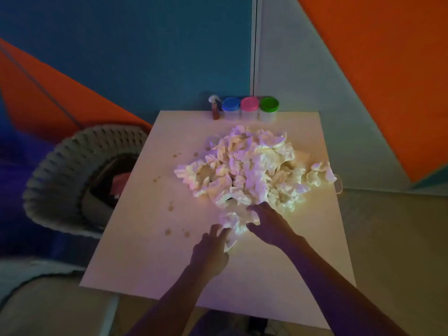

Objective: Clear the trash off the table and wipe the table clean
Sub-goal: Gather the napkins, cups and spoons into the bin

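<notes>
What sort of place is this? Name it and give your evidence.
Probably a playroom or activity room, though that is a guess: bold orange and blue wall panels, three colour-lidded tubs on a small table, and a woven chair beside it.
</notes>
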Available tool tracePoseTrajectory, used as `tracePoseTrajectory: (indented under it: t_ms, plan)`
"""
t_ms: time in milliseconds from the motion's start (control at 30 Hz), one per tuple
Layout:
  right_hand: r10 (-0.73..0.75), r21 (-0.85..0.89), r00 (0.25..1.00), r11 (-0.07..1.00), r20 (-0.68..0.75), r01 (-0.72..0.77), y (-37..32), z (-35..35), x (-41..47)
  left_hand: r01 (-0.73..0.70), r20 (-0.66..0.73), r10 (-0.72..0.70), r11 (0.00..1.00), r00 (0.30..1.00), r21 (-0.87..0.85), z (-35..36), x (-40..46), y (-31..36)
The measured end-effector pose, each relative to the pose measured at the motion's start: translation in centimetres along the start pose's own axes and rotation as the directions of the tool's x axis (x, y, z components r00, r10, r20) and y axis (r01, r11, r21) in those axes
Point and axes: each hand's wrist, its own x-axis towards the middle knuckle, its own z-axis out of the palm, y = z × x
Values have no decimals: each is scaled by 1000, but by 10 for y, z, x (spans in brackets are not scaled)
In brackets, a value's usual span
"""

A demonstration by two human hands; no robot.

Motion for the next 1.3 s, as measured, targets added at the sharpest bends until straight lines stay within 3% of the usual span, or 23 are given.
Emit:
tracePoseTrajectory:
  t_ms: [233,467,833,1067,1200,1300]
  plan:
    - [48,-40,995,998,92,-44,-17,27,16,-54,41,49,991,998,120,21,5,-18]
    - [124,-116,984,987,124,-110,-35,49,39,-114,47,113,993,992,31,16,21,-29]
    - [228,-172,972,961,61,-215,-41,68,57,-60,-3,60,993,998,-100,-8,51,-74]
    - [344,20,937,939,-53,-343,-40,65,49,-87,-108,56,949,993,-303,-40,85,-87]
    - [461,247,879,872,-126,-422,-40,59,41,-142,-207,82,946,975,-291,-55,106,-71]
    - [533,396,829,807,-172,-437,-40,53,34,-165,-200,114,951,973,-262,-62,126,-56]
